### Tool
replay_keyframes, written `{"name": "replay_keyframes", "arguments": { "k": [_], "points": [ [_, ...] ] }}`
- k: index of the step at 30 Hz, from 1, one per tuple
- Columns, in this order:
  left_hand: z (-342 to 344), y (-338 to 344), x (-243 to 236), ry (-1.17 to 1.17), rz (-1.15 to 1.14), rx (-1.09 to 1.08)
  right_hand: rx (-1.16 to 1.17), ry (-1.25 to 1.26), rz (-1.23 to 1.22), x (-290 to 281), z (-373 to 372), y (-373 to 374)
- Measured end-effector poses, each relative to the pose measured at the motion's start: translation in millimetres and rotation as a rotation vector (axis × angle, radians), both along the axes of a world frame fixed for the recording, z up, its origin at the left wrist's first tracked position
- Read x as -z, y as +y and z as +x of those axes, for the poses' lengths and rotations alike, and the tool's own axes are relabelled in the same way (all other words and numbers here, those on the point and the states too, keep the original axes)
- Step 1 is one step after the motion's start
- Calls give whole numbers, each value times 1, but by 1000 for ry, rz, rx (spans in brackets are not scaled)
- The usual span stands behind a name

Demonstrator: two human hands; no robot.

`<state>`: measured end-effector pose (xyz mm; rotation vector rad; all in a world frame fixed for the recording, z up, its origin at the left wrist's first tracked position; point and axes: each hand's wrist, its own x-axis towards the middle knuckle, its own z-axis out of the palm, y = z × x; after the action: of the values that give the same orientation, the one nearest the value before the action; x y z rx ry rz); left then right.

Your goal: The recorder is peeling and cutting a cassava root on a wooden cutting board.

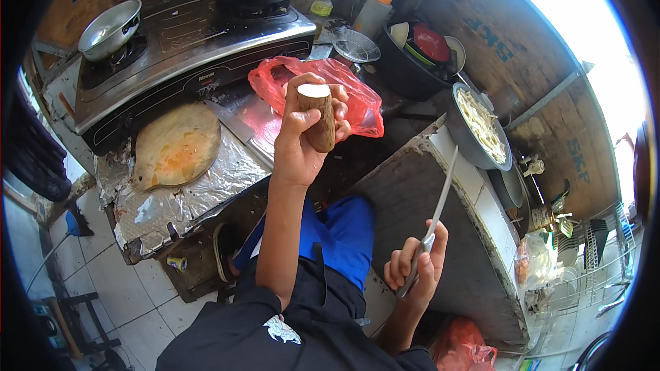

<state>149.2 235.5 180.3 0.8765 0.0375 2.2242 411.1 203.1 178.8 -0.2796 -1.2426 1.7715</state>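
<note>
Brown-skinned root (324, 124), pale cut end upward; one knife (441, 199).
Left grip (297, 139) is clasping the root in front of the stove's (192, 48) right end; right grip (430, 268) is holding the knife, right of the stove. Bowl (465, 140) of pale strips (479, 120) is resting right of the stove; round board (179, 141) is lying in front.

I log a single feed, the left fisheye of the head-worn pair. I read its axis as steeply downward along the wearer's front, upright. Black shirt (227, 330) at 6 o'clock, close to the lens; left hand (297, 124) just off centre toward 12, right hand (427, 273) between 4 and 5. Stove (192, 48) at 10, farther off. A dark, curved border frames the wide field.
</note>
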Motion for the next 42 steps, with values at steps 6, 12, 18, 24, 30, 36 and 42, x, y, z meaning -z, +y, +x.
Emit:
{"name": "replay_keyframes", "arguments": {
  "k": [6, 12, 18, 24, 30, 36, 42],
  "points": [
    [4, -2, -5, -62, 40, 188, 56, -309, 334, -23, -16, -2],
    [6, -1, -5, 50, -5, 65, 21, -609, 490, -39, -29, -4],
    [10, -3, -7, 78, -56, -77, 100, -786, 653, -48, -44, -7],
    [10, -12, -14, 114, -147, -133, 85, -862, 780, -62, -56, -10],
    [18, -12, -15, 235, -281, -420, 194, -855, 903, -63, -60, -13],
    [10, -8, -3, 271, -184, -441, 189, -862, 935, -70, -58, -16],
    [8, -14, -8, 175, -106, -170, 251, -907, 922, -68, -59, -19]
  ]
}}
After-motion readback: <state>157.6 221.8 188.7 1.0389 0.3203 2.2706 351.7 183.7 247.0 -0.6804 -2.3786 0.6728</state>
